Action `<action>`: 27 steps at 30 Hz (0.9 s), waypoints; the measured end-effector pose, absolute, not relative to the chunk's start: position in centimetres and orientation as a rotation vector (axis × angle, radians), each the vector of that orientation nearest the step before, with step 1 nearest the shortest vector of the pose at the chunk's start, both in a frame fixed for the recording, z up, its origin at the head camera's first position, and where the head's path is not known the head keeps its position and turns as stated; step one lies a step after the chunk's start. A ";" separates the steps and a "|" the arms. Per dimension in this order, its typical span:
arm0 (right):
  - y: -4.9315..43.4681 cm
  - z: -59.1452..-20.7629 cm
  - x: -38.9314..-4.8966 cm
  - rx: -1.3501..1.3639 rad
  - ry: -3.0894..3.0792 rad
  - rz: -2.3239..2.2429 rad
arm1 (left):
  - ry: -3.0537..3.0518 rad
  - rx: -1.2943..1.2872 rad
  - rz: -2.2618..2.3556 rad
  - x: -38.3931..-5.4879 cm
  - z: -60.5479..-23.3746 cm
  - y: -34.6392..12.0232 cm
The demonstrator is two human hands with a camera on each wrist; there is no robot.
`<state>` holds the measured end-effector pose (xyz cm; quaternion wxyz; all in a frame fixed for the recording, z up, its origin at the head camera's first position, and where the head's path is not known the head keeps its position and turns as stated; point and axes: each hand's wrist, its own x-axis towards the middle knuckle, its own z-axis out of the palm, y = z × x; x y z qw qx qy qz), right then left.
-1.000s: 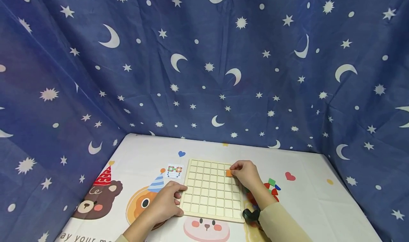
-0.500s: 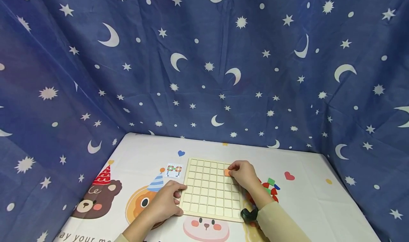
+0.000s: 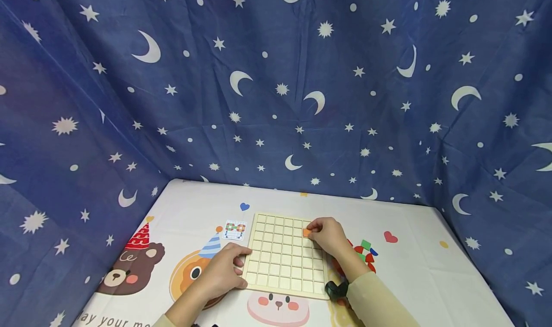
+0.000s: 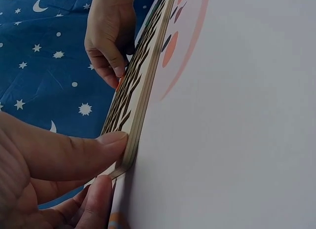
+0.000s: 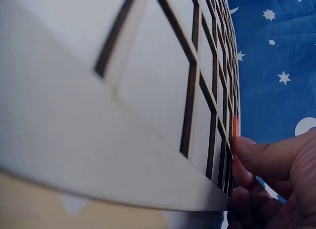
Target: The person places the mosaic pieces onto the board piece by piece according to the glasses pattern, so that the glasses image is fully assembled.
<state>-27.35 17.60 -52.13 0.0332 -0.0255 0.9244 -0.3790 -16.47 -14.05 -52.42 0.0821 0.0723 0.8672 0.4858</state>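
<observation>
A pale wooden grid board [image 3: 278,257] with square recessed cells lies on the table. My left hand [image 3: 222,271] grips its left side; in the left wrist view the thumb [image 4: 116,142] rests at the board's corner. An orange square tile [image 3: 306,232] is at the far right part of the grid. My right hand [image 3: 328,235] pinches it between thumb and fingers. From the right wrist, the tile [image 5: 235,128] shows as a thin orange edge at the cells; whether it lies flat in its cell cannot be told.
A small printed pattern card [image 3: 235,230] lies left of the board. Right of the board, partly behind my right forearm, is a pile of red, green and blue pieces [image 3: 366,252]. A dark strapped object [image 3: 336,290] sits at my right wrist. A starry blue curtain [image 3: 276,101] encloses the table.
The right hand has moved the orange tile slightly left within the far right of the grid, then stayed almost still. My left hand keeps its place on the board's left side.
</observation>
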 end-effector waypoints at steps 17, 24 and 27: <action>17.5 -52.1 -27.3 -0.090 2.849 -1.156 | 2.578 0.210 1.473 -16.2 -52.3 -14.2; 17.5 -51.7 -27.2 -0.101 2.876 -1.138 | 2.531 0.226 1.507 -16.2 -52.3 -14.5; 17.7 -51.6 -27.2 -0.102 2.871 -1.159 | 2.525 0.234 1.513 -16.1 -52.3 -14.5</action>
